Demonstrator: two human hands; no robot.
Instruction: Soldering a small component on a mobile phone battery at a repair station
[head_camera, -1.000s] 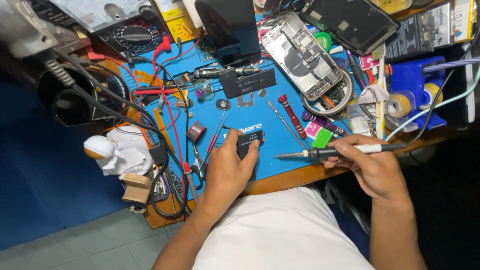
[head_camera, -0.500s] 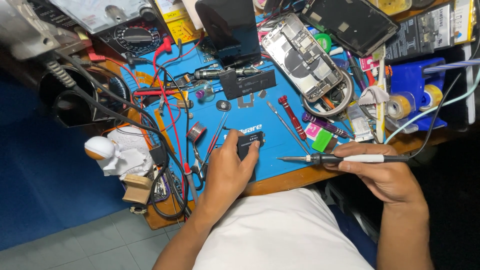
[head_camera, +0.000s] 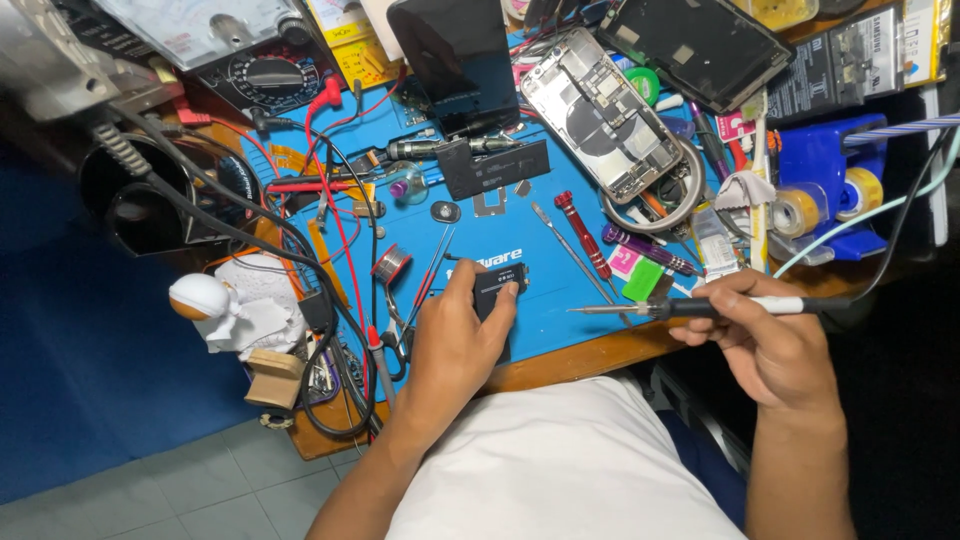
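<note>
Two bare hands work over a blue work mat (head_camera: 560, 310) at the middle of the frame; the left hand (head_camera: 455, 345), just left of centre, rests on the mat with its fingers curled and pressed together around a small black component (head_camera: 497, 287), thumb on its left edge and fingertips on its right, so the piece sits pinched at the mat's lower middle; the right hand (head_camera: 765, 335), at the lower right, pinches a soldering iron (head_camera: 700, 308) between thumb and bunched fingers, pen-fashion, the iron lying nearly level with its metal tip pointing left and stopping just right of the black component, apart from it; the iron's cable runs off toward the right edge. Above the hands, a red-handled screwdriver (head_camera: 583, 232) lies slanted on the mat, with a purple-handled tool (head_camera: 650, 250) just to its right and a green plastic piece (head_camera: 643, 281) below that; an opened phone chassis (head_camera: 600, 115) lies tilted in the upper middle, a dark phone screen (head_camera: 455, 50) to its left; a multimeter (head_camera: 225, 45) sits in the upper left, its red lead (head_camera: 335, 200) trailing down across the mat; rolls of yellow tape (head_camera: 820, 205) stand on a blue holder at the right.
</note>
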